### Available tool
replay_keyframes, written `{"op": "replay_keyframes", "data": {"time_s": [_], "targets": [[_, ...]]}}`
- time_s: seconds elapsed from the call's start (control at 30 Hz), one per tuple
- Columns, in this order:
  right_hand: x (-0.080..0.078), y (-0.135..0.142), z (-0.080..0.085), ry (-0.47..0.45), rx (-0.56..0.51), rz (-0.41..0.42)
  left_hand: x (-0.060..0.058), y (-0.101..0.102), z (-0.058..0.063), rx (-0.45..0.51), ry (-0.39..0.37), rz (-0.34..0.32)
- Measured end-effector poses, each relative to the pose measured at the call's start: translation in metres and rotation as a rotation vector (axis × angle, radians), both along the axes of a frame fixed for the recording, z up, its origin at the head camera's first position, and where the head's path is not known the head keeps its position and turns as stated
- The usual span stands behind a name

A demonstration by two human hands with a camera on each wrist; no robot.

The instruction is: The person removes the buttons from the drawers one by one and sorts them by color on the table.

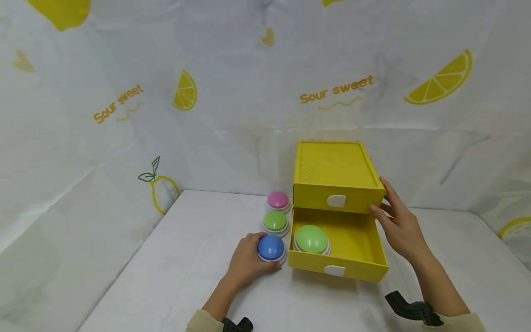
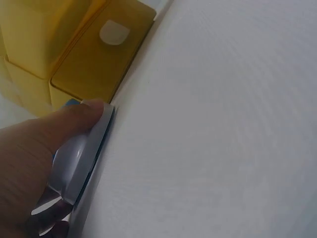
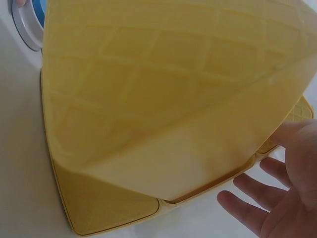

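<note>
Watching from my end, I see the left hand (image 1: 249, 258) with thumb and fingers grasping the blue-domed push button (image 1: 271, 247) by its sides, at the left of the pulled-out lower drawer (image 1: 307, 262); I cannot tell whether its white base is clear of the worktop (image 1: 174, 258). The right hand (image 1: 400, 228) has its fingers loosely extended, thumb and index touching the right front corner of the upper drawer (image 1: 315, 196) without wrapping it. My 1st worry is the left thumb: it sits near the drawer's front left corner, so a low, rightward lift could knock thumb or base against that wall and twist the button loose. The green-domed push button (image 1: 275, 221) stands just behind the blue 1, and a careless backward sweep could shove it into the pink-domed push button (image 1: 278, 199). A 4th button, the light-green-domed push button (image 1: 312, 239), occupies the drawer's left end; anything lowered there would probably land on its dome and tilt. I also mistrust the drawer: its front casts a shadow beneath, so I judge it overhangs, and downward pressure could tip it if the right hand's light touch slips.
</note>
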State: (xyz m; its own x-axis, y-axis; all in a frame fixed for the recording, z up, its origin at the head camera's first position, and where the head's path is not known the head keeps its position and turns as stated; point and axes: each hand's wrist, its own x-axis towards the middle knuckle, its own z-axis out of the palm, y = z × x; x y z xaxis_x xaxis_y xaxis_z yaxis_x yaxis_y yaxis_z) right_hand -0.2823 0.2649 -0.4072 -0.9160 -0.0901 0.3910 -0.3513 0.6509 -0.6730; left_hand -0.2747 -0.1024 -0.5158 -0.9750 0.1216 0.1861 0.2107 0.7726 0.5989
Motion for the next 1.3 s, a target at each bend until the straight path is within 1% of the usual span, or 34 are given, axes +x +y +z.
{"op": "replay_keyframes", "data": {"time_s": [0.17,0.3,0.37,0.43,0.47,0.53,0.6,0.67,0.7,0.77,0.87,0.97,1.07,1.2,1.3], "targets": [[0.000,0.000,0.001,0.000,0.005,-0.005,0.001,0.006,0.001,-0.014,0.018,0.032],[-0.001,-0.001,0.000,0.010,0.008,-0.002,0.005,0.010,0.005,-0.035,-0.001,0.060],[-0.001,0.000,-0.001,0.013,0.004,0.003,0.007,0.011,0.010,-0.024,-0.027,0.061],[-0.001,0.001,-0.003,0.016,-0.004,0.011,0.010,0.011,0.019,0.023,-0.050,0.062],[-0.001,0.001,-0.003,0.016,-0.004,0.010,0.012,0.011,0.026,0.051,-0.051,0.065],[-0.001,0.001,-0.003,0.019,-0.005,0.008,0.016,0.011,0.043,0.106,-0.037,0.078],[-0.001,0.000,-0.002,0.022,-0.008,0.006,0.020,0.013,0.064,0.143,0.001,0.077],[-0.001,0.000,-0.001,0.022,-0.015,0.009,0.023,0.019,0.086,0.161,0.040,0.049],[-0.001,0.000,-0.001,0.023,-0.019,0.013,0.024,0.022,0.095,0.168,0.049,0.022],[0.000,0.000,0.000,0.020,-0.019,0.012,0.025,0.030,0.112,0.187,0.048,-0.060],[0.000,0.000,-0.001,0.023,-0.025,0.012,0.024,0.042,0.128,0.192,0.010,-0.189],[0.000,-0.001,-0.001,0.029,-0.036,0.025,0.021,0.051,0.139,0.146,-0.039,-0.269],[0.000,-0.002,0.000,0.030,-0.041,0.038,0.017,0.060,0.148,0.061,-0.073,-0.332],[0.001,-0.001,0.000,0.028,-0.033,0.031,0.008,0.073,0.154,-0.037,-0.107,-0.431],[0.001,0.001,0.000,0.029,-0.034,0.029,0.001,0.081,0.156,-0.089,-0.154,-0.463]]}}
